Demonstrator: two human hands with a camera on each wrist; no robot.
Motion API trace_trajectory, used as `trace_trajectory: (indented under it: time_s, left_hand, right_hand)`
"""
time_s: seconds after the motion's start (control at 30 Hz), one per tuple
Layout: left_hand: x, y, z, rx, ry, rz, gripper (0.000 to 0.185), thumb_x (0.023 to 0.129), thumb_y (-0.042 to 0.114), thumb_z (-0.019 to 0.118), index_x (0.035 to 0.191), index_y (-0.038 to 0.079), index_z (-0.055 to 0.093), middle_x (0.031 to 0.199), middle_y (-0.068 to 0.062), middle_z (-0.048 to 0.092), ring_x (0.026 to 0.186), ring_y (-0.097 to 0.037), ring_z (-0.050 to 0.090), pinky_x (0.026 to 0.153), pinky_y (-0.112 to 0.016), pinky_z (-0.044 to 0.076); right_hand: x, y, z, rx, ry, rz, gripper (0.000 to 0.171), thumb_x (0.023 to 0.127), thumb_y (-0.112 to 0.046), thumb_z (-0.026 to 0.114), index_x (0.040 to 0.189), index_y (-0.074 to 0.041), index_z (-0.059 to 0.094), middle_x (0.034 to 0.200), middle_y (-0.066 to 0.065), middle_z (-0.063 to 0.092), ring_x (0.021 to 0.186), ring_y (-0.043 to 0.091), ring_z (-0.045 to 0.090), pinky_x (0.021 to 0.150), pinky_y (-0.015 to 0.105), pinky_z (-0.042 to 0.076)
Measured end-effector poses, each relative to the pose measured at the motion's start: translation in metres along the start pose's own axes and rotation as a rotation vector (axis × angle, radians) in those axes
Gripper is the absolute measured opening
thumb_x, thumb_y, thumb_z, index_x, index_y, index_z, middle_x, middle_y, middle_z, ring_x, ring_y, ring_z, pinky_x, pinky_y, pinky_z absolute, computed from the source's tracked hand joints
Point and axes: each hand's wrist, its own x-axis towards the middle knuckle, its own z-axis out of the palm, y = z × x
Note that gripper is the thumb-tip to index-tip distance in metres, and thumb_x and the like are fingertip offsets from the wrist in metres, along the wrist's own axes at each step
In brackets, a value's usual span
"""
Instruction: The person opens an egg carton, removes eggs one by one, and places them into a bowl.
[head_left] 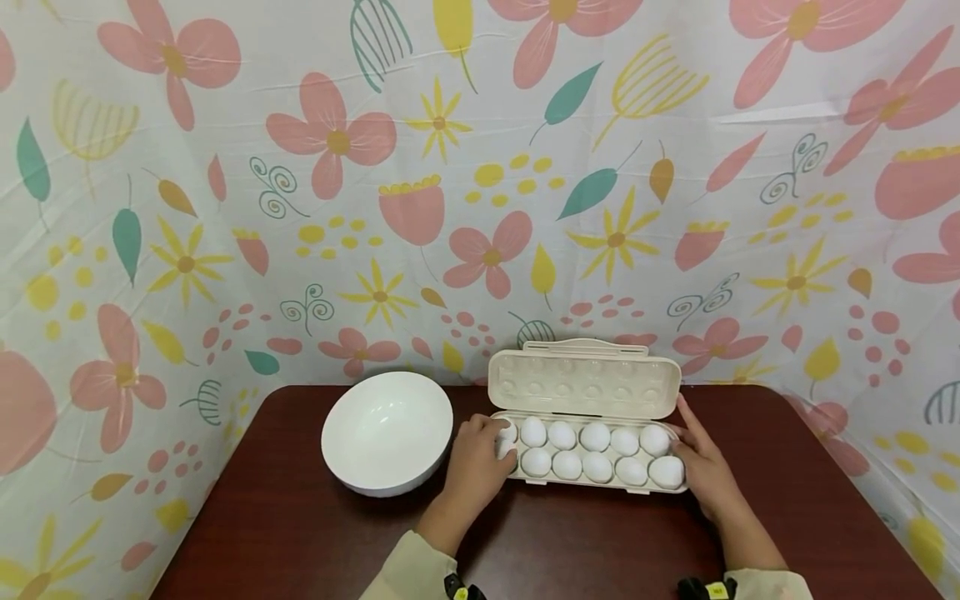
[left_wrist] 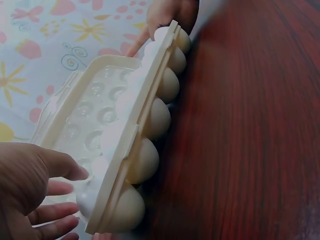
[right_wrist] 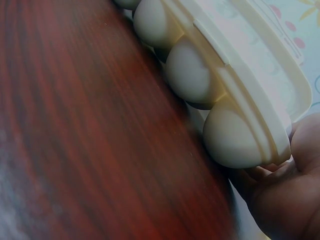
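Item: cream moulded-plastic egg carton (head_left: 584, 392), lid raised, on a dark red-brown wooden table (head_left: 300, 533), just right of a glossy white round bowl (head_left: 387, 431). Holds smooth white eggs (head_left: 596, 437) in two rows. Left hand (head_left: 477, 463) rests at the carton's left end, fingers loosely spread over the end eggs (left wrist view only). Right hand (head_left: 702, 467) lies flat-fingered against the right end.

The bowl (head_left: 387, 432) sits left of the egg carton (head_left: 585, 379) on the table (head_left: 285, 533).
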Motion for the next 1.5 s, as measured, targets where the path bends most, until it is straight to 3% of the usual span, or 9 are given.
trace_trajectory:
  time_s: [0.23, 0.4, 0.6, 1.0, 1.33, 1.4, 1.5]
  left_hand:
    - [-0.004, -0.002, 0.006, 0.110, 0.001, 0.043, 0.035, 0.078, 0.022, 0.080, 0.111, 0.011, 0.075, 0.103, -0.007, 0.065, 0.095, -0.026, 0.059, 0.079, -0.039, 0.048]
    - [-0.006, -0.003, 0.010, 0.154, 0.033, 0.062, 0.035, 0.077, 0.023, 0.081, 0.109, 0.011, 0.076, 0.101, -0.007, 0.066, 0.092, -0.025, 0.057, 0.079, -0.037, 0.047]
    - [-0.011, -0.003, 0.011, 0.199, 0.071, 0.074, 0.035, 0.075, 0.024, 0.083, 0.107, 0.012, 0.076, 0.098, -0.007, 0.067, 0.090, -0.025, 0.056, 0.079, -0.037, 0.047]
    - [-0.014, -0.004, 0.015, 0.247, 0.119, 0.066, 0.034, 0.075, 0.029, 0.084, 0.106, 0.017, 0.077, 0.097, -0.004, 0.071, 0.091, -0.025, 0.056, 0.074, -0.036, 0.041]
    - [-0.015, -0.003, 0.015, 0.231, 0.107, 0.063, 0.035, 0.076, 0.029, 0.085, 0.107, 0.017, 0.076, 0.097, -0.004, 0.070, 0.092, -0.025, 0.056, 0.076, -0.036, 0.042]
    - [-0.014, -0.003, 0.014, 0.228, 0.107, 0.064, 0.035, 0.076, 0.029, 0.085, 0.107, 0.017, 0.077, 0.098, -0.004, 0.070, 0.092, -0.025, 0.057, 0.076, -0.036, 0.042]
    - [-0.013, -0.002, 0.013, 0.221, 0.106, 0.062, 0.035, 0.076, 0.028, 0.085, 0.107, 0.017, 0.076, 0.098, -0.005, 0.070, 0.093, -0.025, 0.057, 0.076, -0.036, 0.043]
  right_hand:
    - [0.000, -0.001, 0.000, 0.001, 0.002, 0.009, 0.065, 0.111, -0.018, 0.032, 0.159, -0.045, -0.002, 0.152, 0.032, 0.037, 0.105, -0.015, 0.051, 0.080, 0.018, 0.052]
    - [0.001, 0.001, 0.000, -0.009, 0.003, -0.008, 0.065, 0.111, -0.018, 0.033, 0.160, -0.043, -0.002, 0.149, 0.028, 0.040, 0.107, -0.015, 0.051, 0.081, 0.018, 0.052]
    - [0.002, 0.002, 0.001, 0.001, -0.014, -0.009, 0.065, 0.111, -0.018, 0.031, 0.160, -0.043, -0.003, 0.152, 0.033, 0.036, 0.108, -0.017, 0.048, 0.082, 0.016, 0.050]
    - [0.002, 0.006, 0.001, 0.019, -0.023, 0.002, 0.065, 0.111, -0.019, 0.031, 0.159, -0.044, -0.005, 0.154, 0.033, 0.034, 0.107, -0.016, 0.049, 0.081, 0.018, 0.052]
    - [0.000, 0.003, 0.001, 0.015, -0.007, -0.008, 0.065, 0.111, -0.018, 0.031, 0.160, -0.042, -0.003, 0.151, 0.033, 0.036, 0.107, -0.014, 0.052, 0.080, 0.019, 0.053]
    - [0.000, 0.003, 0.001, 0.010, -0.005, -0.015, 0.065, 0.111, -0.017, 0.032, 0.161, -0.041, -0.002, 0.150, 0.031, 0.038, 0.107, -0.013, 0.052, 0.080, 0.019, 0.053]
    - [0.001, 0.003, 0.000, 0.007, -0.002, -0.025, 0.065, 0.111, -0.018, 0.033, 0.161, -0.041, -0.001, 0.142, 0.014, 0.049, 0.107, -0.013, 0.053, 0.081, 0.019, 0.053]
